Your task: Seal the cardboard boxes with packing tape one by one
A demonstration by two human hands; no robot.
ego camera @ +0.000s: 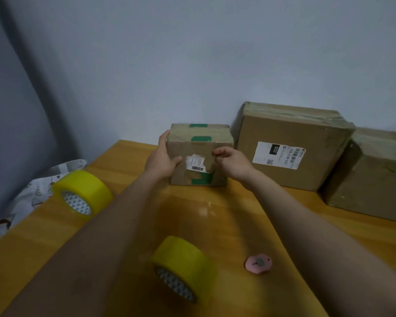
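Observation:
A small cardboard box [200, 143] with green tape patches and a torn white label stands at the far side of the wooden table [226, 216]. My left hand [162, 156] grips its left side, thumb on the front face. My right hand [232, 162] touches the front near the right edge, fingers curled; whether it grips the box I cannot tell. Two yellow tape rolls lie on the table: one [82, 191] at the left, one [183, 266] near me between my forearms.
A larger box [293, 145] with a shipping label leans by the wall to the right, and another box [370, 177] sits at the far right. A small pink cutter [258, 263] lies near the closer roll. Patterned cloth [28, 197] hangs past the table's left edge.

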